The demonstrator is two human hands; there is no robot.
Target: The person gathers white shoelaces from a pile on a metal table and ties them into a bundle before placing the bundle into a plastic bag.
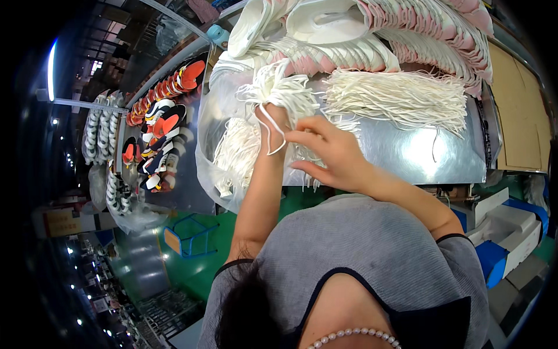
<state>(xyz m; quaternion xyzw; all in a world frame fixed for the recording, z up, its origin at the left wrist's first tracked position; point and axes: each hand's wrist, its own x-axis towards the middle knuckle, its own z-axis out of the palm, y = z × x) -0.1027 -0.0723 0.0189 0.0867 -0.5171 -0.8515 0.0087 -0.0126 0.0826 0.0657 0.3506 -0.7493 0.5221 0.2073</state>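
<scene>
A looped bundle of white shoelaces (276,87) is gripped in my left hand (273,119), whose fingers are mostly hidden under it. One lace hangs in a loop over that wrist. My right hand (331,152) is just to the right, thumb and fingers apart, with fingertips close to the hanging loop; I cannot tell whether they touch it. Beneath and left of my left forearm, more white laces (239,148) lie in a clear plastic bag (208,139). A long pile of loose white laces (401,96) is spread across the metal tabletop (401,154) on the right.
Rows of nested white and pink shoe parts (343,55) line the table's far side. On the left, another table (195,195) carries orange, black and white shoe parts (165,125). A blue-framed stool (189,238) stands on the green floor. Cardboard (520,110) is at far right.
</scene>
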